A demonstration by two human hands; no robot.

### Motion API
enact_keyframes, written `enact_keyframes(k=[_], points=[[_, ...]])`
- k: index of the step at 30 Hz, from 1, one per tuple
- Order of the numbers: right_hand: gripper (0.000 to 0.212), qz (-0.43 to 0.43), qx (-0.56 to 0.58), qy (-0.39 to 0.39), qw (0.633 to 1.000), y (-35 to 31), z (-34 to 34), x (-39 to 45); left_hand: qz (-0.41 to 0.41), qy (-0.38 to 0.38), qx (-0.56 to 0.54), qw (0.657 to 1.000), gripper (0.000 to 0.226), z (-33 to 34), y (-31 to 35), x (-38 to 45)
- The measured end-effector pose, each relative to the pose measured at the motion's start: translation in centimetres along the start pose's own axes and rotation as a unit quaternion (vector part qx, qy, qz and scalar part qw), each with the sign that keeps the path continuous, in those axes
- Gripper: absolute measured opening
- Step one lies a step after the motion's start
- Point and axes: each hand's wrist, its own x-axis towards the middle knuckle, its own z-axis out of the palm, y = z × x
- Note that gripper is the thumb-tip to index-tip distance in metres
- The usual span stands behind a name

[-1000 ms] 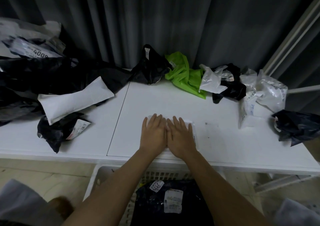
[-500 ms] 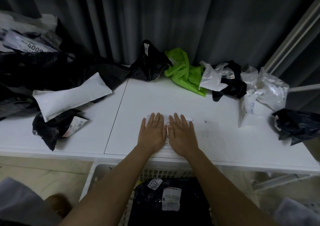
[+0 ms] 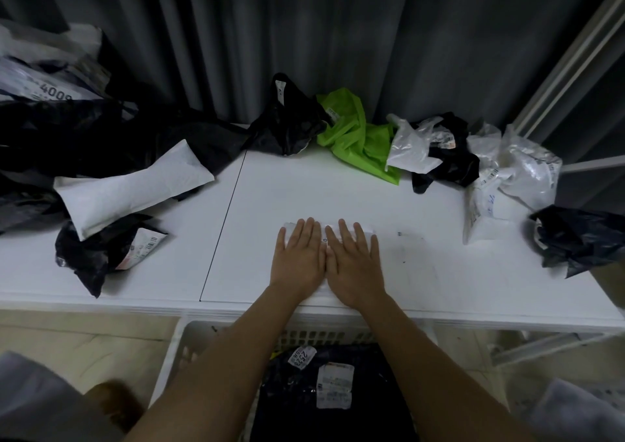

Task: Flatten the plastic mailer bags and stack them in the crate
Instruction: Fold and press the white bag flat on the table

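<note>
Head view, crate [image 3: 176, 350]: seen nearest, below the table edge, with black labelled mailers [image 3: 338, 404] laid inside.
Hands: left hand [image 3: 299, 259] and right hand [image 3: 355, 265] are pressed flat, fingers straight, on a white mailer [image 3: 367, 229].
Table [image 3: 304, 184]: crumpled bags are heaped along the back.

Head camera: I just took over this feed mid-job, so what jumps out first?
Both hands press flat, side by side, on a white mailer bag at the near middle of the white table: left hand, right hand. A bright green bag stands out at the back among crumpled black and white ones. Below the near table edge, a white crate already holds black labelled bags.
</note>
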Motion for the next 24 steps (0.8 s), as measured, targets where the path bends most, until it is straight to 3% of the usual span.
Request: enact_keyframes(k=[4,20,24], points=[[0.072,0.006,0.011,-0.009,1.0,0.0,0.1,0.1,0.002,0.015,-0.003,1.0,0.085,0.7,-0.2,-0.1],[0.081,-0.003,-0.032,0.05,0.998,0.2,1.8,0.1,-0.004,0.015,0.009,1.0,0.082,1.7,-0.2,0.0],[0.082,0.001,-0.048,0.017,0.999,0.0,1.2,0.2,-0.025,-0.015,0.014,0.999,0.06,1.3,0.0,0.2]])
